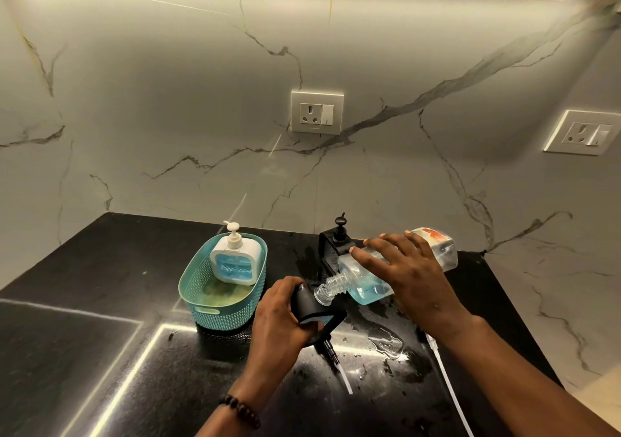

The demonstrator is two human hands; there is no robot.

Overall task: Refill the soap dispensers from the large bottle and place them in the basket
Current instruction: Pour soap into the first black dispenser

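My right hand grips the large clear bottle of blue soap, tipped on its side with its threaded neck pointing left and down. My left hand holds a black soap dispenser tilted toward that neck; the two touch at the opening. A black pump head with a white tube lies on the counter under the left hand. A white dispenser with blue soap stands upright inside the teal basket. Another black dispenser stands behind the bottle.
The black stone counter is wet with spilled liquid right of centre. A second long white tube lies under my right forearm. Marble wall with two sockets runs behind; the counter's right edge is near the bottle.
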